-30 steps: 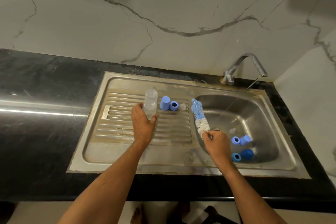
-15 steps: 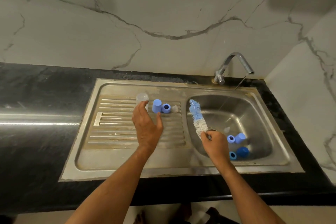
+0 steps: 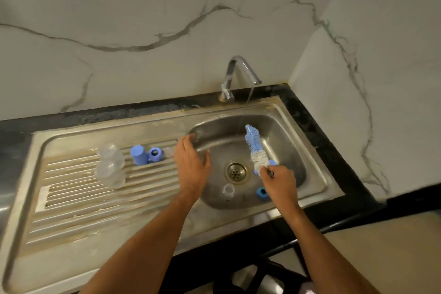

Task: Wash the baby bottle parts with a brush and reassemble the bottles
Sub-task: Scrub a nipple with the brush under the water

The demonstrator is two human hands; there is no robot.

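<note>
Marble wall, steel sink [image 3: 317, 188], tap [image 3: 241, 74] running. Your right hand [image 3: 279, 181] grips the brush [image 3: 255, 148] at centre right; your empty left hand [image 3: 191, 162] hangs relaxed over the basin rim. Reach lower right: the clear nipple [image 3: 228, 190] lies between your hands, the blue ring [image 3: 261, 192] beside your right wrist.

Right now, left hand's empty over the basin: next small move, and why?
Probably lower the left hand to the clear nipple near the drain. The right hand holds the brush ready, and water is running from the tap.
</note>
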